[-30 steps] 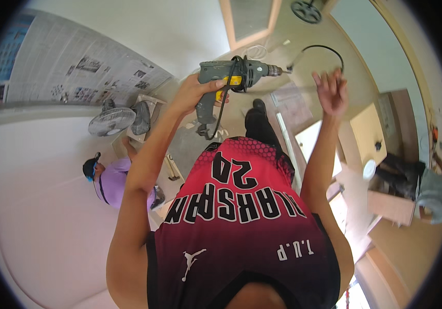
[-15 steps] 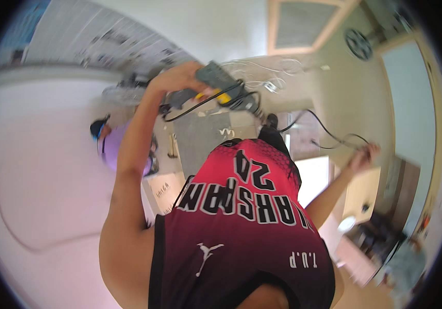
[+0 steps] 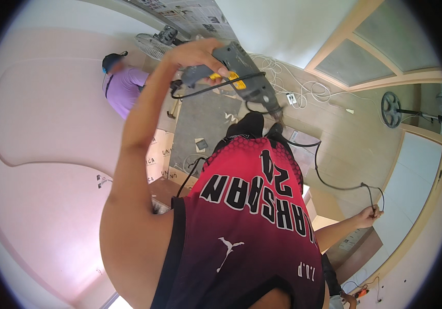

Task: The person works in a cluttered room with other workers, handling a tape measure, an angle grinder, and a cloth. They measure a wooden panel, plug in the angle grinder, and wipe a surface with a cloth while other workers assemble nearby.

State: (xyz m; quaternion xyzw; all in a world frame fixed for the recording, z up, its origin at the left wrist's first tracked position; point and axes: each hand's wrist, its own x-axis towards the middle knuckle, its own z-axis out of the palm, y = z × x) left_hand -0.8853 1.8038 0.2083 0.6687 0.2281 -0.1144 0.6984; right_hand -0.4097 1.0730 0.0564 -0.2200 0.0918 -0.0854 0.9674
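Plank flooring (image 3: pixel 357 123) carries a coiled white extension cord (image 3: pixel 316 95); left of that cord lies a grey sheet (image 3: pixel 195 118), and to its upper right is a wood-framed glass panel (image 3: pixel 342 59). Above the floor, left of the extension cord, the left hand (image 3: pixel 197 54) has its fingers gripping a power drill (image 3: pixel 241 67), whose long axis slants from upper left to lower right, chuck (image 3: pixel 275 110) pointing lower right. Well below and right of the extension cord, the right hand's (image 3: pixel 368 216) fingers are closed on a black cable (image 3: pixel 318 167).

The left arm (image 3: pixel 139 131) is being held out ahead, its wrist (image 3: pixel 168 60) being bent rightward and the left hand (image 3: pixel 197 55) being curled in a grip. The right arm (image 3: pixel 338 233) is being held out sideways, the right hand (image 3: pixel 368 217) being clenched near the end.
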